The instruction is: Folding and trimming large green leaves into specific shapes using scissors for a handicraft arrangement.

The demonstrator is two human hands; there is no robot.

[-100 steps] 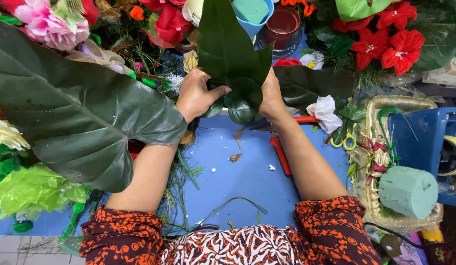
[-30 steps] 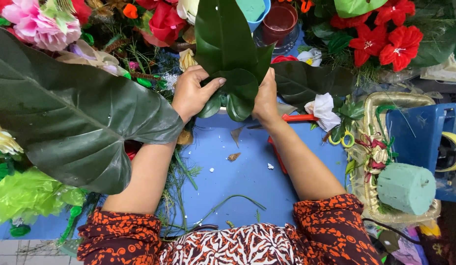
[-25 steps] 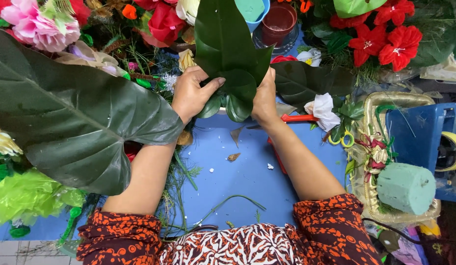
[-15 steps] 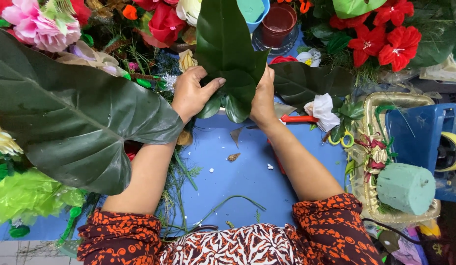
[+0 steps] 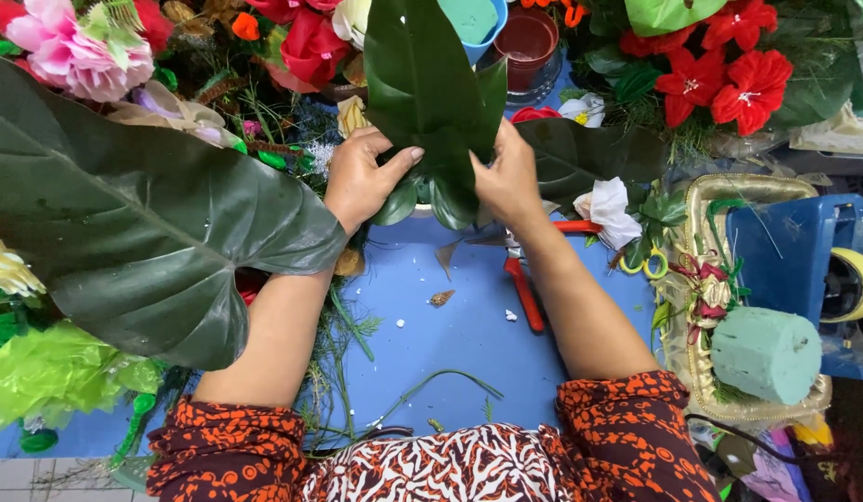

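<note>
- Left hand (image 5: 362,178): fingers curled, thumb stretched across the lower left edge of the tall, dark green glossy leaf (image 5: 429,88); pinching that edge between thumb and fingers.
- Right hand (image 5: 507,178): fingers pressed together and laid flat against the lower right edge of the same leaf, gripping it from the opposite side.
- Tall leaf stands upright between the two hands, tip pointing away from the person; its rounded base lobes hang just below the fingers of both hands.
- Outboard of the left hand: a very large, dark green heart-shaped leaf (image 5: 143,223) overlapping the left forearm just behind the wrist.
- Beyond the left hand: a pink fabric flower (image 5: 78,56) and red fabric blooms (image 5: 310,46).
- Below the right wrist: red-handled cutters (image 5: 524,288) lying on the blue tabletop (image 5: 450,344), partly hidden under the forearm.
- Just outboard of the right hand: a white fabric flower (image 5: 606,206); further out, a pale green foam cylinder (image 5: 766,353) resting in a gold-rimmed tray (image 5: 696,200).
- Beyond the right hand: a dark red plastic cup (image 5: 527,39) and bright red artificial flowers (image 5: 719,79).
</note>
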